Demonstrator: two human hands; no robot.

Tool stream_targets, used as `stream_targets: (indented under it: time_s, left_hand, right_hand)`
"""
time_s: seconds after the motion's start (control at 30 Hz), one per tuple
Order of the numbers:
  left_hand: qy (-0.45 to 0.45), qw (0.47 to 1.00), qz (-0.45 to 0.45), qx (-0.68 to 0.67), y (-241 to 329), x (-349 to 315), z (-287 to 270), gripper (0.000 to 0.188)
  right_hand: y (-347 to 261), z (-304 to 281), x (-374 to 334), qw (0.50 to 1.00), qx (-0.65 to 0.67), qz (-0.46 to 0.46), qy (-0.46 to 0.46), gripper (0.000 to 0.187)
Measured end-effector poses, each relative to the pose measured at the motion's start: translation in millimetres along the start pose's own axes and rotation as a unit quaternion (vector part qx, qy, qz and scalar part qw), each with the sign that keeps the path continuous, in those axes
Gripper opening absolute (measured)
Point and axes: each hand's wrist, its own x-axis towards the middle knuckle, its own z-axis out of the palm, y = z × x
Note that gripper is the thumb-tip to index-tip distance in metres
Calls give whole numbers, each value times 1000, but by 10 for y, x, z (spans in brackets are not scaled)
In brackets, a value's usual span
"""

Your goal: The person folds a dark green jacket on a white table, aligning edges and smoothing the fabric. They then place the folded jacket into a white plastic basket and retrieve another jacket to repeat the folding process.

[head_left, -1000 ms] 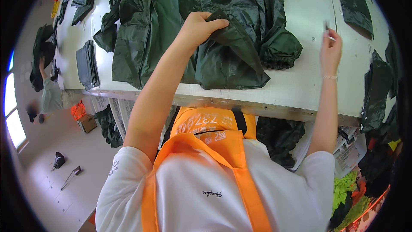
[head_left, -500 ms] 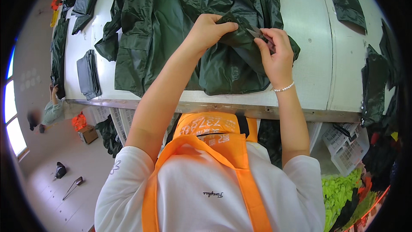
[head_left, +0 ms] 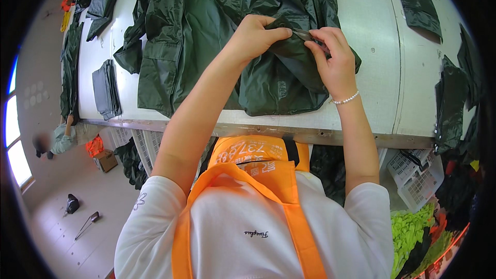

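In the head view, one dark green jacket-like garment [head_left: 204, 26] of shiny, creased, coated-looking cloth lay spread on a pale, smooth work surface [head_left: 380, 90], in front of the person and reaching past the upper edge of the view. Its lower edge curved in a rounded flap near the surface's front rim, and soft wrinkles caught the light all over it.

Two flat folded bundles lay to its left: a grey-green rectangular one [head_left: 106, 90] with stacked layers, and a dark, glossy, angular one [head_left: 103, 10] farther off. To the right, well apart from the garment, lay one dark green glossy panel [head_left: 416, 2], with more dark pieces toward the rim, too crowded to count.

The person's left hand [head_left: 253, 39] had its back turned up, its fingers closed on a raised edge of the garment, thumb along the top; its forearm slanted up and rightward. The right hand [head_left: 335, 62], with one white beaded bracelet [head_left: 345, 98] at the wrist, rose almost straight. Its bent fingers gripped one slim, pointed metal tool [head_left: 304, 34], whose tip met the cloth just beside the left thumb; whether its blades were parted could not be told.
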Motion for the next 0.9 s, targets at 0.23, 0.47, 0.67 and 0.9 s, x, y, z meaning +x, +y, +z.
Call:
stream_targets:
  time_s: [0.23,0.47,0.67,0.9]
  left_hand:
    - [13,998,22,62,55,-77,16,16]
    - [222,893,212,328,-306,259,80,22]
    - [150,698,525,464,-949,-59,66,25]
    - [101,820,446,345,-1189,-769,3,20]
  right_hand:
    - [-31,11,2,998,56,32,7,13]
    - [-267,-3,-471,943,186,274,-34,18]
    - [-98,390,-1640,944,64,289,-143,15]
    - [-40,363,-1208,967,105,222,-71,36]
